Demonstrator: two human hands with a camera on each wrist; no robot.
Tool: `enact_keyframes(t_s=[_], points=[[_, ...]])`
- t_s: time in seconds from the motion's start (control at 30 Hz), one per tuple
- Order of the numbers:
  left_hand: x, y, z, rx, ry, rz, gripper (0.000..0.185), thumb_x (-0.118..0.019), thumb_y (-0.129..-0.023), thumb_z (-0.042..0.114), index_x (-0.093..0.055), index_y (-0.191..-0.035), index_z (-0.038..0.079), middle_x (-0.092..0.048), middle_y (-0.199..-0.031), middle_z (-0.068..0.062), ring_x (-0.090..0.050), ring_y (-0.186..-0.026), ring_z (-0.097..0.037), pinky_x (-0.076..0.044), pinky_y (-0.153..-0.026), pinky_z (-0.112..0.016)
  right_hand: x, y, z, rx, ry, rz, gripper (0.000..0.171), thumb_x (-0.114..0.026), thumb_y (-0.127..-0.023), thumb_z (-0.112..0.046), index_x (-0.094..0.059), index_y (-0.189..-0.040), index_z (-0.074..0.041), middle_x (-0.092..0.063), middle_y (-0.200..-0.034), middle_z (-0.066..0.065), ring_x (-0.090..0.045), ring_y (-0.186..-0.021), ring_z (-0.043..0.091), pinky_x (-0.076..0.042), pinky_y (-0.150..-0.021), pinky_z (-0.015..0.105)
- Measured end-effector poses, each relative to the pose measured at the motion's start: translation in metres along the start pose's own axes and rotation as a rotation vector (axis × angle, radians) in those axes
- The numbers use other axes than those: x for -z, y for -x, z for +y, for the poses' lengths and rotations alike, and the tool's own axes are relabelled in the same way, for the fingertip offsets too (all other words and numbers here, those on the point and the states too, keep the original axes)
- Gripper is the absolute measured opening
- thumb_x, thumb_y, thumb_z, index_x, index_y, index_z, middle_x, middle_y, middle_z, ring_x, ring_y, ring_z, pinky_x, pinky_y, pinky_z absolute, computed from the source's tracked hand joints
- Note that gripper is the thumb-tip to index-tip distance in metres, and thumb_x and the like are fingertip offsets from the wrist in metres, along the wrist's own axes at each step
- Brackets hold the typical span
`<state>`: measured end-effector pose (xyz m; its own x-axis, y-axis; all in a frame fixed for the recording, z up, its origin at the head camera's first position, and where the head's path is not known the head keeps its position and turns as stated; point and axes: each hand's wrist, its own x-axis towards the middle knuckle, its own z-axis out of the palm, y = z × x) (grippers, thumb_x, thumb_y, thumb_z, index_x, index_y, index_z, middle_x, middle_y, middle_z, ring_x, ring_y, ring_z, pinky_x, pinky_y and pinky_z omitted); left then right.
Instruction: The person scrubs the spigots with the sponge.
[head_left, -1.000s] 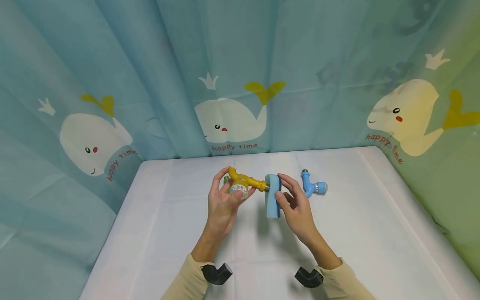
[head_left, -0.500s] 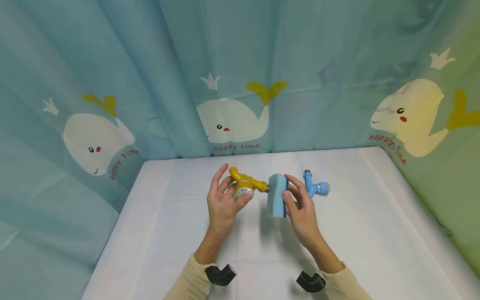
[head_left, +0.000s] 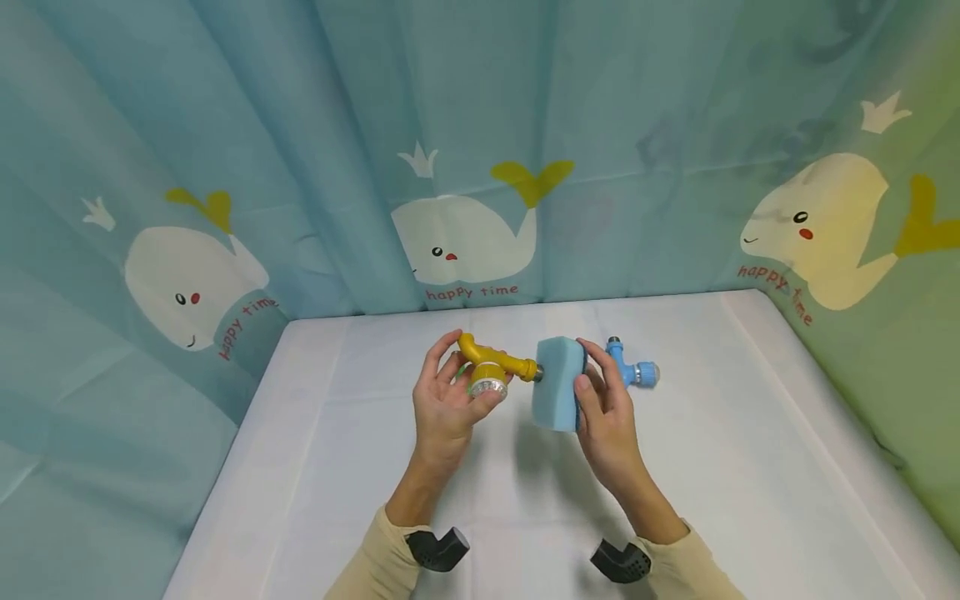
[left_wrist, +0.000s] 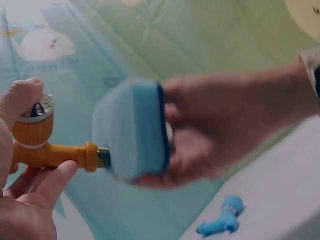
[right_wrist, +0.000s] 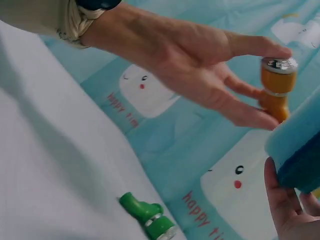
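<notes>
Left hand [head_left: 444,406] gripped yellow faucet [head_left: 495,367] above middle of counter [head_left: 750,467], fingers curled round its body, thumb on the clear knob cap; threaded spout end pointed right. Right hand [head_left: 609,417] pinched blue sponge [head_left: 557,383] between thumb and fingers, dark scrub side toward palm. Compared with a second ago: sponge turned from edge-on to broad soft face toward the spout, and closed in so that the face now touched the metal spout tip, as confirmed in left wrist view, sponge [left_wrist: 132,127] against faucet [left_wrist: 55,150] tip. Faucet itself barely shifted, held at same tilt. Judged: wiping of the spout end in hand, contact just made, rubbing stroke likely under way given blur on right hand in wrist view. Blue faucet [head_left: 630,371] lay on counter just behind right hand, toward far edge, untouched. Green faucet [right_wrist: 148,216] lay on counter near far-left side, mostly hidden behind left hand in head view. Whale-print curtain [head_left: 465,242] hung round counter's far and side edges.
</notes>
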<state>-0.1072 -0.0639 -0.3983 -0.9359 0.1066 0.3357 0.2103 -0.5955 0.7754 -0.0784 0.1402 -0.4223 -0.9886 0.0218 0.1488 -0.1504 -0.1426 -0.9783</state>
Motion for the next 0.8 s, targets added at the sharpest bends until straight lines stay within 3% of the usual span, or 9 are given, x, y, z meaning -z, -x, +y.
enact_keyframes(t_s=[0.17,0.33,0.47,0.6,0.73,0.8], points=[[0.001,0.001,0.003,0.032,0.048,-0.022,0.095,-0.094,-0.073,0.007,-0.037,-0.150,0.002,-0.047,-0.135,-0.029,-0.056,-0.125,-0.038,-0.052,-0.096,-0.055,0.003,-0.006,-0.005,-0.067,-0.034,-0.079,0.048,-0.044,-0.112,-0.028,-0.033,-0.158,-0.024,-0.036,-0.157,0.015,-0.048,-0.127,0.037,-0.057,-0.092,0.033],[0.003,0.001,0.006,0.040,0.075,-0.085,0.096,-0.093,-0.073,0.003,-0.036,-0.151,0.001,-0.046,-0.136,-0.027,-0.054,-0.127,-0.039,-0.048,-0.098,-0.060,0.011,-0.011,-0.012,-0.033,-0.015,-0.102,0.048,-0.044,-0.112,-0.029,-0.034,-0.158,-0.023,-0.035,-0.158,0.017,-0.046,-0.128,0.041,-0.056,-0.093,0.037],[0.006,-0.001,0.009,0.046,0.027,-0.167,0.096,-0.093,-0.073,0.003,-0.037,-0.151,-0.001,-0.050,-0.134,-0.022,-0.055,-0.127,-0.039,-0.052,-0.097,-0.054,0.021,-0.013,-0.014,-0.049,0.153,-0.179,0.046,-0.046,-0.112,-0.028,-0.040,-0.157,-0.022,-0.043,-0.155,0.018,-0.051,-0.123,0.038,-0.054,-0.094,0.038],[0.011,-0.003,0.011,0.036,-0.089,-0.309,0.096,-0.093,-0.074,0.003,-0.035,-0.151,-0.007,-0.051,-0.137,-0.021,-0.054,-0.127,-0.036,-0.056,-0.097,-0.043,0.035,-0.017,-0.020,0.014,0.290,-0.209,0.042,-0.050,-0.110,-0.021,-0.050,-0.152,-0.017,-0.054,-0.146,0.018,-0.057,-0.113,0.034,-0.054,-0.087,0.034],[0.017,-0.004,0.014,0.027,-0.182,-0.418,0.096,-0.094,-0.075,0.009,-0.037,-0.150,-0.007,-0.049,-0.141,-0.022,-0.055,-0.126,-0.033,-0.059,-0.093,-0.041,0.045,-0.025,-0.024,-0.010,0.420,-0.391,0.041,-0.057,-0.107,-0.024,-0.056,-0.148,-0.019,-0.060,-0.140,0.012,-0.061,-0.105,0.029,-0.056,-0.081,0.030],[0.019,-0.004,0.015,0.038,-0.208,-0.460,0.095,-0.093,-0.075,0.010,-0.038,-0.151,-0.006,-0.050,-0.141,-0.023,-0.056,-0.125,-0.031,-0.059,-0.093,-0.041,0.050,-0.028,-0.025,-0.018,0.465,-0.435,0.040,-0.060,-0.106,-0.024,-0.059,-0.146,-0.020,-0.062,-0.136,0.010,-0.062,-0.098,0.027,-0.057,-0.074,0.030]])
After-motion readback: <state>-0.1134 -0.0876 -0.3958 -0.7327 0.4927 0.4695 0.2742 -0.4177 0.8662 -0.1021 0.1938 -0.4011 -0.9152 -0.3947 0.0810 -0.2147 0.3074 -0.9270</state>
